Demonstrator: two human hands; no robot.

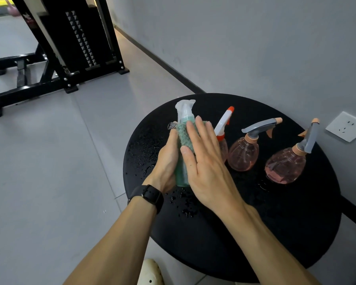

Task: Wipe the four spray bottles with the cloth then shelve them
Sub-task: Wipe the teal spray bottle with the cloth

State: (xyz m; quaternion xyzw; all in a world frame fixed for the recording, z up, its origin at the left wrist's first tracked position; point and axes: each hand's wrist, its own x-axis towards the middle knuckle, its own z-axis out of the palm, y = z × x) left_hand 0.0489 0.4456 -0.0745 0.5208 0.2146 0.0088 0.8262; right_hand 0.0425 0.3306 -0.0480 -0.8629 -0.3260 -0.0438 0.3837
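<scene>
- Teal translucent spray bottle with a frosted white trigger head (182,171) stands over the 9 o'clock part of the round black surface (275,233), held between both hands.
- Green textured cloth (186,133) is wrapped against the bottle's upper body, just under the neck.
- Left hand (167,159) curls round the bottle from the 9 o'clock side, grasping it to steady it; a patterned ring and a black wristband (147,197) show on that arm.
- Right hand (206,161) lies flat with straight fingers pressing the cloth onto the bottle, released rather than clenched.
- To wipe well, I judge the left hand should turn the bottle while the right slides the cloth from neck to base, so that every side is covered; the trigger head likely needs its own pass.
- Water droplets (181,204) bead on the surface round the bottle's base, so the bottom may pick up wet again if set down there.
- Small clear bottle with a white and orange trigger (224,128) stands just at 3 o'clock of the hands, close enough to be knocked.
- Two pink round bottles with grey triggers, the nearer one (244,155) and the farther one (285,166), stand further toward 3 o'clock, seemingly not yet wiped.
- No shelf is in view.
</scene>
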